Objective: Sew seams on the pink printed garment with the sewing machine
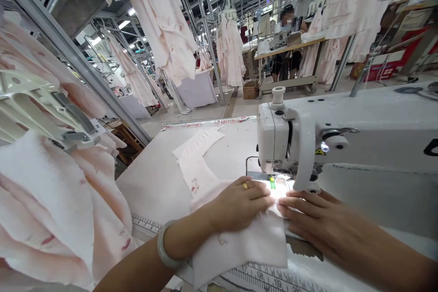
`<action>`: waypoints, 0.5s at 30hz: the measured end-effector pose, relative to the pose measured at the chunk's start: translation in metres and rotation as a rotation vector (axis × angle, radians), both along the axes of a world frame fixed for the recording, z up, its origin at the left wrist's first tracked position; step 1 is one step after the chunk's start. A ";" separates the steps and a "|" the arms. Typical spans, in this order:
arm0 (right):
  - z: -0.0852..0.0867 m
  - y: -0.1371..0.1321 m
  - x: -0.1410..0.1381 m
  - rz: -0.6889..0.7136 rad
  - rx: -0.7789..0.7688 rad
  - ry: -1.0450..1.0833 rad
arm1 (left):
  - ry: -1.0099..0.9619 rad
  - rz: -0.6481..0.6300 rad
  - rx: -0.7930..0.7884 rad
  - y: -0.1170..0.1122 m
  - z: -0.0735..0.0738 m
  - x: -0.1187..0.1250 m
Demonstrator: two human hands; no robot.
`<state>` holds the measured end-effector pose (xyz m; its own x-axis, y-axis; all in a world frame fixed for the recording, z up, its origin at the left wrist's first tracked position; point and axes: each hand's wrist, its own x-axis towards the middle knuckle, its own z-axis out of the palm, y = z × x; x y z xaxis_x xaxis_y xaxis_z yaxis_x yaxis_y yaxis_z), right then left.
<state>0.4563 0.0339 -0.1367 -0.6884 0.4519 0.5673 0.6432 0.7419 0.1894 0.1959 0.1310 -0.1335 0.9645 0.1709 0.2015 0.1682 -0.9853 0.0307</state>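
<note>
A pale pink fleece piece (219, 242) lies on the white sewing table (153, 182), running back past the needle. My left hand (239, 203) lies flat on it, fingers stretched toward the lit needle area, a ring on one finger and a pale bangle on the wrist. My right hand (316, 221) rests flat at the cloth's right edge, fingertips close to the presser foot (273, 185). The white sewing machine (342, 132) stands right behind both hands. Neither hand grips anything.
A bundle of pink fleece pieces (51, 210) hangs from a white clamp hanger at the left. More pink garments hang overhead. A measuring tape is printed along the table's front edge (270, 278). A person (289, 41) sits at a far sewing table.
</note>
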 end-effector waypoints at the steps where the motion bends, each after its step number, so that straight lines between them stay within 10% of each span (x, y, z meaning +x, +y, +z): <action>1: -0.001 0.000 0.000 -0.003 -0.006 0.002 | -0.001 -0.035 0.010 -0.001 0.000 -0.001; 15: -0.005 0.003 0.007 -0.130 -0.048 0.186 | -0.009 -0.054 0.126 0.021 -0.002 0.011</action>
